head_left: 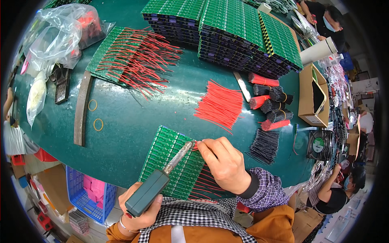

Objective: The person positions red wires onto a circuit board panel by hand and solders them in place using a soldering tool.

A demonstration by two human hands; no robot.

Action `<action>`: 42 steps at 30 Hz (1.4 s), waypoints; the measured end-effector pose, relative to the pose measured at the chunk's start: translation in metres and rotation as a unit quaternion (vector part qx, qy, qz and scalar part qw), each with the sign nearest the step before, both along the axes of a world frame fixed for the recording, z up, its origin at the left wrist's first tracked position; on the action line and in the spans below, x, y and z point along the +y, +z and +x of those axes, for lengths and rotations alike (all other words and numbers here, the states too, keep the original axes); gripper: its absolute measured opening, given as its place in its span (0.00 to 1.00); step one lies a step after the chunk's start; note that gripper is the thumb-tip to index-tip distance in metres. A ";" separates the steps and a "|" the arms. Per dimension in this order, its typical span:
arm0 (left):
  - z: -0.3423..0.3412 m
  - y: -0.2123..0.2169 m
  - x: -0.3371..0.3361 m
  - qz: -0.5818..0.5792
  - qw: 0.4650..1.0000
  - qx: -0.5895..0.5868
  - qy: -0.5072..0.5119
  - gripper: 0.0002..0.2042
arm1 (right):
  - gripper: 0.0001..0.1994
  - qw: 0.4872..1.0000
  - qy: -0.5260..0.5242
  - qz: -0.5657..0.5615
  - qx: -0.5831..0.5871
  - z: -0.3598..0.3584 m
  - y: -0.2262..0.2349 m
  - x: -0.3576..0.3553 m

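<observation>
We are soldering: left grip (139, 202) clenches the soldering iron (162, 178), right grip (225, 164) pinches a red wire (195, 146) on the green board (172, 162); next, hold both steady at the board.

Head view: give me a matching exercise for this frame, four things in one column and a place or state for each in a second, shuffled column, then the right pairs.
Things:
1. soldering iron
2. loose red wires
3. rubber bands
4. stacked green boards

Places or states:
A. lying bare on the green table, beside a long dark bar
B. piled high at the far edge
C. gripped in the left hand, tip on the near circuit board
D. fanned out mid-table, beyond the right hand

Pairs: 1-C, 2-D, 3-A, 4-B
</observation>
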State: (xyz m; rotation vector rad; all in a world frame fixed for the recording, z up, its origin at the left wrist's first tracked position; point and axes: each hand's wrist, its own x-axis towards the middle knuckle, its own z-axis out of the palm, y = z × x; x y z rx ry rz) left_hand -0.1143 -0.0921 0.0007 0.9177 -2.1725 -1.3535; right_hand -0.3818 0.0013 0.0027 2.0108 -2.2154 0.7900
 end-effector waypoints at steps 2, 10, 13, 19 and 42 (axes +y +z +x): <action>0.001 -0.003 0.000 -0.001 1.000 -0.002 0.003 0.13 | 0.20 1.000 0.001 0.003 0.001 0.000 0.000 -0.001; 0.013 -0.002 0.002 0.014 0.999 -0.039 0.007 0.14 | 0.20 1.000 -0.003 0.011 -0.003 0.000 0.000 -0.001; 0.013 -0.005 0.003 0.005 0.999 -0.032 0.009 0.15 | 0.18 1.000 0.004 0.006 0.009 -0.002 -0.001 -0.001; 0.009 -0.010 0.004 -0.016 1.000 -0.003 0.009 0.15 | 0.17 1.000 0.011 -0.004 0.021 -0.002 -0.004 0.000; -0.006 0.000 -0.001 -0.051 0.999 0.006 -0.004 0.14 | 0.17 0.999 0.008 0.001 0.034 -0.002 -0.003 0.000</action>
